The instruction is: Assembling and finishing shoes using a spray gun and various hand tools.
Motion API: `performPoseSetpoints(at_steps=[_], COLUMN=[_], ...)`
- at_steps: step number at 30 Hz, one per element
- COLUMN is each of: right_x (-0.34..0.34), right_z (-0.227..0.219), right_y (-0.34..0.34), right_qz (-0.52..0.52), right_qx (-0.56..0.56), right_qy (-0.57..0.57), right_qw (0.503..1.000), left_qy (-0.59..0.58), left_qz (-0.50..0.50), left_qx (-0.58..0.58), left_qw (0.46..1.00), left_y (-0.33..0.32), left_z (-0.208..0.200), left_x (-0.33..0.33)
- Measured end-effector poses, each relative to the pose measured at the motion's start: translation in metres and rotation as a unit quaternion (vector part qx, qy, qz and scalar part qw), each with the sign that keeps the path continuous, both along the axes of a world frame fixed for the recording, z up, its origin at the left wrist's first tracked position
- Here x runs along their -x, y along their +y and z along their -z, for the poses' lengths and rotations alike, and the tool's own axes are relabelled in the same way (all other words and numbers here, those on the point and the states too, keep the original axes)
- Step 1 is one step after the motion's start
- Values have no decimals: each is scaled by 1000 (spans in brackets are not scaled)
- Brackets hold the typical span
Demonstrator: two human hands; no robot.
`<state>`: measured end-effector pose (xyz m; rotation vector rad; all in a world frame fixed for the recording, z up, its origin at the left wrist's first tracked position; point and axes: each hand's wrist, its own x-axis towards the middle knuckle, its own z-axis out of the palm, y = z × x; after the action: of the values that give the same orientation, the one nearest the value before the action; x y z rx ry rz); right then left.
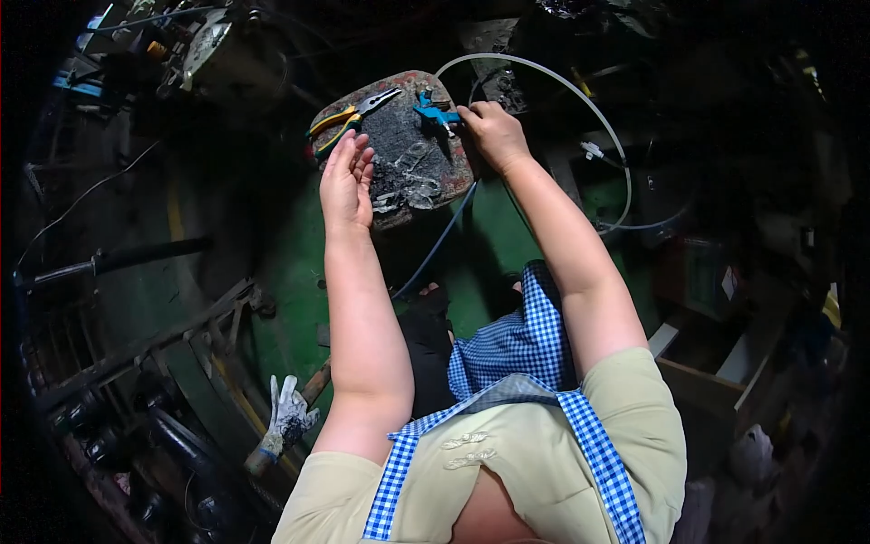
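My right hand [494, 136] is closed at the right edge of a worn stool-like seat, its thumb and fingertips pinching the right end of a small bright blue tool [439, 114]. A silvery piece sticks out below that tool; its exact kind is unclear. My left hand [346, 183] hangs at the seat's left side, fingers loosely curled and apart, holding nothing. Just beyond its fingertips lie pliers [352, 116] with yellow-and-green handles, jaws toward the far right. The seat's dark, scuffed top [399, 150] carries crumpled clear plastic scraps [412, 186] near its front edge.
A pale hose [580, 95] arcs around the right side. A thin blue hose [437, 243] runs down from the seat over the green floor [294, 263]. At lower left, a soiled glove [288, 412] sits on a rod by metal frames. An open wooden box [711, 376] stands lower right.
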<state>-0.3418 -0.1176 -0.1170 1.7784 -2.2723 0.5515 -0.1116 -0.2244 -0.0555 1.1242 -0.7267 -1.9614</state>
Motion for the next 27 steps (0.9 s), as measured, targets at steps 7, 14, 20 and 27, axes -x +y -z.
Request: performPoseSetpoints(at_steps=[7, 14, 20, 27], right_x=[-11, -11, -9, -15], right_z=[-8, -7, -9, -14], right_y=[0, 3, -5, 11], right_qz=[-16, -31, -14, -21], right_qx=[16, -51, -64, -7], right_qy=[6, 7, -6, -66], right_qw=[1000, 998, 998, 998], left_qy=[5, -28, -155, -395], left_qz=[81, 86, 17, 124], left_qx=[2, 49, 143, 258], left_qw=[997, 995, 977, 873], left_y=[9, 14, -7, -36], left_z=[5, 0, -6, 53], left_x=[13, 23, -4, -80])
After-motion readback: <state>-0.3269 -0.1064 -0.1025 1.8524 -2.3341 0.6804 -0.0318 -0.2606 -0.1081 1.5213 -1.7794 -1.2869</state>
